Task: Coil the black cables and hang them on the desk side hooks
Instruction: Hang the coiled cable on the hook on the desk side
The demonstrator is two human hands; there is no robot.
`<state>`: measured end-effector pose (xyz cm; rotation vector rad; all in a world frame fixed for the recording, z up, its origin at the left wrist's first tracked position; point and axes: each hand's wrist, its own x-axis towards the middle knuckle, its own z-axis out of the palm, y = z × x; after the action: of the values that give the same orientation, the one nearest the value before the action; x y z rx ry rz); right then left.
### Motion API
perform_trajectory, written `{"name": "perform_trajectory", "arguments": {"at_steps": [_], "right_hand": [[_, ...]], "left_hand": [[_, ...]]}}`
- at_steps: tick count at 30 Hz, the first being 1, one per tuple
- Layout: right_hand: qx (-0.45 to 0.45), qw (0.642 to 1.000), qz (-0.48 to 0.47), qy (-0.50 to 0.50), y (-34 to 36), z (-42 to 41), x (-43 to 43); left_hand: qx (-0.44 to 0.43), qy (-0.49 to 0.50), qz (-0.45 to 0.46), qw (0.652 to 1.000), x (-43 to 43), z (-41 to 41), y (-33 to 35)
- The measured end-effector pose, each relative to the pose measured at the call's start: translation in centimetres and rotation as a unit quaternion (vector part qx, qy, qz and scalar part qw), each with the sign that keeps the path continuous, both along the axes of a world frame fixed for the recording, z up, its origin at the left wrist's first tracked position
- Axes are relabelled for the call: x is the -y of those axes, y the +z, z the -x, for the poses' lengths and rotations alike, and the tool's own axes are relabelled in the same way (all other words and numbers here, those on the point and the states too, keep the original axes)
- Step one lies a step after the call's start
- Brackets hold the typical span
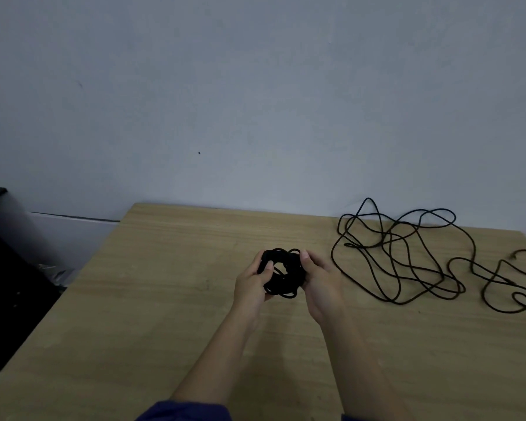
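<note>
Black cable wound into a small, tight coil (282, 278) is held just above the middle of a pale wooden desk (164, 299), between two bare hands. The left hand (252, 284) grips the coil's left side, with fingers curled over the top of the loops and the thumb pressing in from the near side. The right hand (319, 284) cups the right side. Its thumb sits on the upper edge and its fingers wrap behind the bundle, out of sight. Both hands are closed firmly round the coil, probably because the springy loops would fan apart if either let go. A few strands already bulge out at the bottom.

To the right on the desk, well apart from the hands, a second black cable (407, 256) lies loose in wide tangled loops and has not been coiled. It appears to be waiting its turn.

No hooks are in view — they are presumably on a side of the desk that the camera does not show. A plain grey wall (255, 86) stands behind, a dark shape (0, 253) sits at far left, and a blue sleeve (189, 411) shows at the bottom edge.
</note>
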<state>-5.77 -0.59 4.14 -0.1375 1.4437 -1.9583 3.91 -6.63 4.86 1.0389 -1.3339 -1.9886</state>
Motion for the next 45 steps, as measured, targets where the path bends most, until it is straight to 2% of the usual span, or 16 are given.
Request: {"name": "perform_trajectory", "arguments": {"at_steps": [8,17,25,32,45], "right_hand": [[0.004,0.999,-0.013,0.030,-0.7,-2.3,2.0],[-0.013,0.998,0.000,0.065,-0.5,-9.4,6.7],[-0.013,0.998,0.014,0.053,-1.0,-21.4,13.3],[0.009,1.000,-0.008,-0.002,-0.1,-31.4,16.6],[0.021,0.999,-0.017,-0.036,-0.1,-36.5,19.6]], "left_hand": [[-0.002,0.032,-0.020,0.999,1.4,-2.7,-0.8],[-0.008,0.064,-0.031,0.997,5.9,-9.6,-1.5],[-0.007,0.034,-0.019,0.999,12.7,-21.7,-1.2],[0.027,0.010,-0.025,0.999,16.7,-31.1,-1.4],[0.016,-0.003,-0.031,0.999,20.0,-35.7,-1.8]]}}
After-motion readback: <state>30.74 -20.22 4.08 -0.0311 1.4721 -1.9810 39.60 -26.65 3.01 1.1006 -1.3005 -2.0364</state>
